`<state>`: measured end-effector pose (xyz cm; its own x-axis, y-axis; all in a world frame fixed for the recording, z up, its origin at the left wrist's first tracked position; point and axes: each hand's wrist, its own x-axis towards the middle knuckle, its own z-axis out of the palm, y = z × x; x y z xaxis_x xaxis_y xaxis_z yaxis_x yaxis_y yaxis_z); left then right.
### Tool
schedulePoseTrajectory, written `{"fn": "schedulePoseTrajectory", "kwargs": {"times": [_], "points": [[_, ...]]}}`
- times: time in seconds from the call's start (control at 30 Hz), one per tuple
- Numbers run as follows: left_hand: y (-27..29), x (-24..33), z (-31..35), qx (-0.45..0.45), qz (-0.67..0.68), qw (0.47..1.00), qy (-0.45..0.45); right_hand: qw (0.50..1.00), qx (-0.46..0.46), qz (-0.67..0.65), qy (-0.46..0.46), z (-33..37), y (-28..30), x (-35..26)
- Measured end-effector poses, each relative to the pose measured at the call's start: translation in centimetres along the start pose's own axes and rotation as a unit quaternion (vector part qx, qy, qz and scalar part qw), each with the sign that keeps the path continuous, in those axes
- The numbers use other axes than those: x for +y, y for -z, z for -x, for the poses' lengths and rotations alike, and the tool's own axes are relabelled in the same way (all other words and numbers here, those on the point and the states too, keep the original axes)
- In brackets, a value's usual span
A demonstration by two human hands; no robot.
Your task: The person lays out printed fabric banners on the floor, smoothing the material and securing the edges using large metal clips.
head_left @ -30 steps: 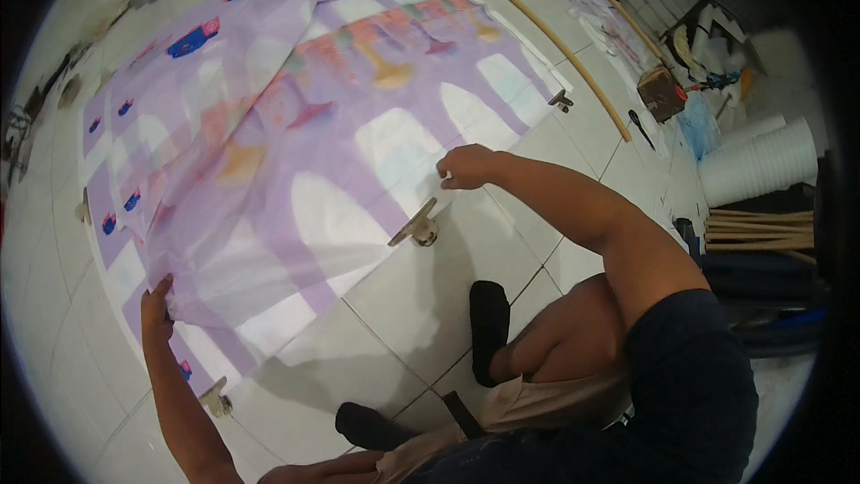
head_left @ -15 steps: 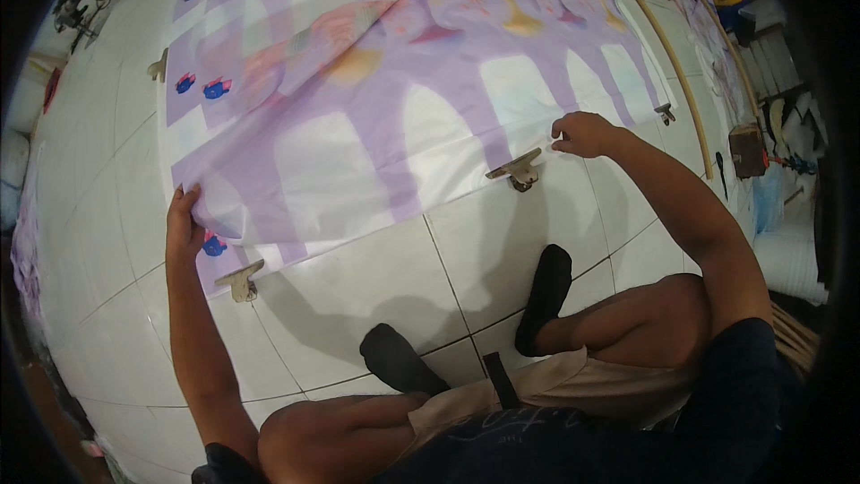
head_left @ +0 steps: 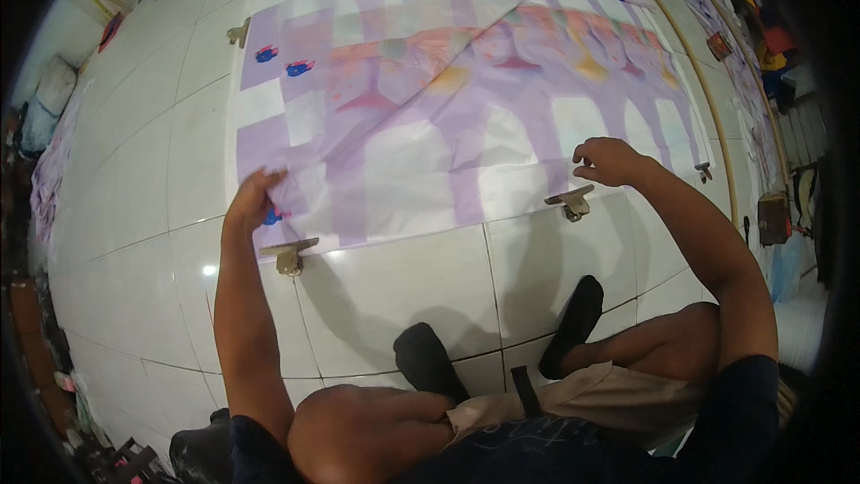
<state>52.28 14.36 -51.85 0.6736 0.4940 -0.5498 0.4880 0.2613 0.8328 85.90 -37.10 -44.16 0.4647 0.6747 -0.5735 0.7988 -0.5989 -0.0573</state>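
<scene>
A large thin sheet (head_left: 408, 175) printed in purple and white lies on the tiled floor, its upper layer folded along a slanting line over a similar printed layer. My left hand (head_left: 253, 200) is at the near left corner, fingers slightly blurred, pinching the upper layer's edge. Above the near edge at the right, my right hand (head_left: 611, 162) hovers with bent fingers apart and nothing visible in them. A metal bulldog clip (head_left: 571, 204) grips the edge just below it. Another metal clip (head_left: 288, 256) sits below my left hand.
More clips hold the sheet's left side (head_left: 238, 32) and right corner (head_left: 703, 171). A long pale rod (head_left: 703, 81) lies along the right side. Beyond it stands a small brown box (head_left: 772, 219). My socked feet (head_left: 428, 360) rest on the tiles close to the near edge.
The view has shifted, so the sheet sits further right. My left hand has moved inward with the upper layer's edge, and more of the checkered left border shows. My right hand stays near the same clip.
</scene>
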Motion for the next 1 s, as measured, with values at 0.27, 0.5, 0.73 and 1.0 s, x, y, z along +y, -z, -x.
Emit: {"fn": "schedulePoseTrajectory", "kwargs": {"times": [0.27, 0.5, 0.73, 1.0], "points": [[3.1, -2.7, 2.0, -0.149, 0.245, 0.958, -0.018, 0.999, 0.027, -0.018, 0.026, -1.3, 1.3, -1.5], [4.1, -6.2, -0.3, -0.129, 0.105, 0.982, 0.086, 0.999, 0.010, 0.026, 0.042, -3.7, 0.7, 0.0], [6.7, -4.3, 1.1, -0.070, 0.149, 0.986, 0.005, 0.999, 0.032, -0.023, -0.011, -3.9, 2.8, 0.2], [8.0, -2.7, 2.4, -0.042, -0.063, 0.991, 0.108, 0.999, -0.002, -0.019, -0.029, -3.3, 0.6, 2.9]]}}
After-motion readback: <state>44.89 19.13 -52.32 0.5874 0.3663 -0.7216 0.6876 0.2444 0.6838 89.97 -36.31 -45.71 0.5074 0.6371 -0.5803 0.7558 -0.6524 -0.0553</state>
